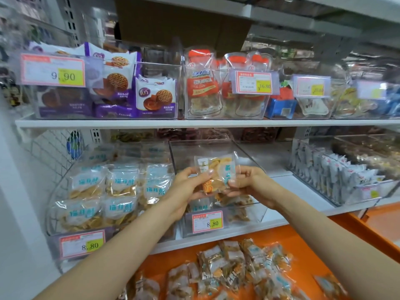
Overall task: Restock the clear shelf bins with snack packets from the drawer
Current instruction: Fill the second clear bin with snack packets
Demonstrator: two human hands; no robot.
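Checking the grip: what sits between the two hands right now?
Head view: clear snack packets span the gap, pinched at each side by the left hand and right hand.

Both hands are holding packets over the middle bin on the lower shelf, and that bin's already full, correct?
No. In the head view the left hand and right hand hold packets over the middle bin on the lower shelf, but that bin is nearly empty, with only a few packets at its front.

Brown cardboard box [173,20] up top, wire mesh panel [47,148] at left.
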